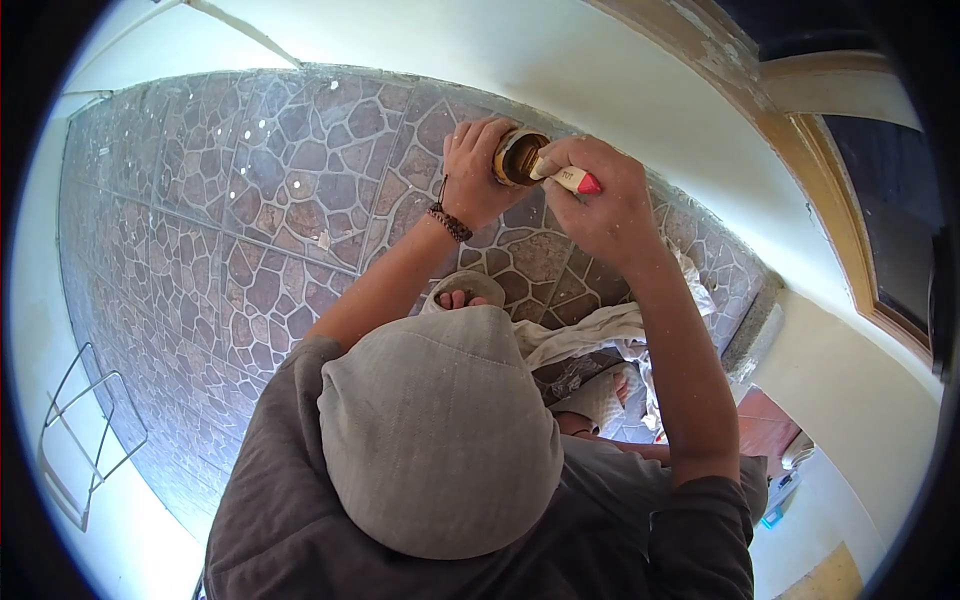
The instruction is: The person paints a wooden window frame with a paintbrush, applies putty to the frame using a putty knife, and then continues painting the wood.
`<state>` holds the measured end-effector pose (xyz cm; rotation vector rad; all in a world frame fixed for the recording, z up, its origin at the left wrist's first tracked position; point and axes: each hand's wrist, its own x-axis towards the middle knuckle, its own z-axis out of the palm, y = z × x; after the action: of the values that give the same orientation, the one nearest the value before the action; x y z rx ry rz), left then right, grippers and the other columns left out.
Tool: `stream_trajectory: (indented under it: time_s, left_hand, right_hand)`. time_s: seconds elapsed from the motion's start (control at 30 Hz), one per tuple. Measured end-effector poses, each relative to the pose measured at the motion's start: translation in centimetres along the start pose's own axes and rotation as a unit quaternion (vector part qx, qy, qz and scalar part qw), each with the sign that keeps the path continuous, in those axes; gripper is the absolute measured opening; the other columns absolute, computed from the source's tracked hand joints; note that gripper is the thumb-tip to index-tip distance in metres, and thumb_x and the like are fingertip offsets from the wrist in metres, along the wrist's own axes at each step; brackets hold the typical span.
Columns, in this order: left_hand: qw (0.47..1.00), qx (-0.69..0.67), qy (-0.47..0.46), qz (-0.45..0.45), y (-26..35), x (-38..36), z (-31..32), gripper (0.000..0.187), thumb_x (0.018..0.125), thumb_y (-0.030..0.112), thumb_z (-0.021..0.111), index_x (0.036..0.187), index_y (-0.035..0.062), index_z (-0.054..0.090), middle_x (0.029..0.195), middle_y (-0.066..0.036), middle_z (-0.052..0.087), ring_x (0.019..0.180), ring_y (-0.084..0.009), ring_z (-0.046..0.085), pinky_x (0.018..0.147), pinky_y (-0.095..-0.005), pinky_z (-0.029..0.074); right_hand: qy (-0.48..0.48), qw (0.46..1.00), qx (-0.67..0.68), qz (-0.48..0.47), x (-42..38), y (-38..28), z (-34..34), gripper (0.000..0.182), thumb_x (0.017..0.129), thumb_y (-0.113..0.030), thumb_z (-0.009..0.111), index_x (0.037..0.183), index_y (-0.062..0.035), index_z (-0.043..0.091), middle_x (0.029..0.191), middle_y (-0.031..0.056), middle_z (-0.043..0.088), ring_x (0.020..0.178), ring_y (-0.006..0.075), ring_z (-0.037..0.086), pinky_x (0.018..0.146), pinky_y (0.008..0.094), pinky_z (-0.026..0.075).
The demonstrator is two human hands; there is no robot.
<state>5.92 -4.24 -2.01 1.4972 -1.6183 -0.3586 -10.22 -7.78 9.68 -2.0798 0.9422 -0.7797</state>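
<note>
My left hand [474,172] is wrapped around a small open can [502,164] with a brownish inside, tilted so that its mouth faces my other hand. Between the fingers of my right hand [604,196] is a paintbrush [568,178], gripped by its pale, red-tipped handle with dark lettering. The brush's far end points into the can's mouth, and its bristles are hard to make out. Both hands are held out ahead of me, close together above the floor, near the wall. A braided bracelet [450,222] circles my left wrist.
Stone-patterned tile floor [290,215] with scattered white specks lies below. A crumpled whitish cloth [590,335] is near my feet. A pale wall [560,70] and a wooden window frame [835,215] rise at the right. A metal wire rack [90,435] stands far left.
</note>
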Motion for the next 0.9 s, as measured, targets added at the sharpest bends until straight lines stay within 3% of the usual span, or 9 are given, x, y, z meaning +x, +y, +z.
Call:
stream_trajectory:
  time_s: [0.53,0.63,0.7,0.73,0.8,0.9]
  left_hand:
    - [1.000,0.009,0.012,0.015,0.2,0.3,0.0,0.070,0.057,0.026,0.087,0.117,0.0098,0.056,0.113,-0.007,0.060,0.106,-0.0288,0.054,0.088,-0.0428,0.039]
    - [1.000,0.011,0.012,0.013,0.2,0.4,-0.2,0.071,0.056,0.027,0.087,0.117,0.0097,0.056,0.113,-0.007,0.060,0.106,-0.0287,0.054,0.088,-0.0429,0.039]
    - [1.000,0.010,0.009,0.002,0.3,0.4,-0.3,0.069,0.057,0.024,0.086,0.118,0.0108,0.056,0.114,-0.007,0.060,0.107,-0.0292,0.054,0.090,-0.0428,0.039]
    - [1.000,0.009,0.006,-0.009,0.4,0.4,-0.3,0.067,0.058,0.021,0.085,0.118,0.0119,0.056,0.115,-0.007,0.060,0.107,-0.0297,0.054,0.092,-0.0427,0.040]
    - [1.000,0.006,0.004,-0.009,0.5,0.5,-0.3,0.067,0.059,0.021,0.086,0.118,0.0123,0.056,0.114,-0.006,0.061,0.108,-0.0295,0.054,0.092,-0.0429,0.040]
    - [1.000,-0.002,-0.005,-0.013,0.9,0.7,-0.6,0.068,0.058,0.021,0.086,0.119,0.0125,0.056,0.114,-0.006,0.061,0.107,-0.0293,0.055,0.091,-0.0431,0.040]
  right_hand:
    - [-0.017,1.000,-0.020,0.004,0.2,-0.1,0.1,0.018,0.072,0.003,0.061,0.087,-0.0044,0.061,0.084,0.0162,0.064,0.078,0.0379,0.063,0.067,0.0395,0.052]
    - [0.016,1.000,0.001,-0.022,0.5,-0.3,-0.5,0.015,0.074,0.000,0.065,0.088,-0.0043,0.062,0.082,0.0145,0.066,0.075,0.0318,0.066,0.066,0.0363,0.053]
    - [-0.003,0.997,0.034,0.071,0.9,-1.1,-1.5,0.015,0.077,-0.006,0.072,0.089,-0.0039,0.064,0.079,0.0119,0.068,0.071,0.0235,0.067,0.065,0.0329,0.053]
    - [-0.003,0.997,0.033,0.070,1.1,-1.5,-1.7,0.015,0.077,-0.006,0.072,0.089,-0.0039,0.064,0.079,0.0119,0.068,0.071,0.0235,0.067,0.065,0.0329,0.053]
    - [0.004,0.987,0.039,0.156,1.4,-2.1,-2.1,0.017,0.079,-0.011,0.075,0.090,-0.0035,0.064,0.078,0.0095,0.068,0.069,0.0183,0.066,0.064,0.0316,0.052]
    - [0.022,0.988,0.055,0.146,1.2,-1.7,-1.7,0.016,0.081,-0.011,0.074,0.091,-0.0034,0.065,0.080,0.0114,0.068,0.070,0.0202,0.066,0.065,0.0314,0.052]
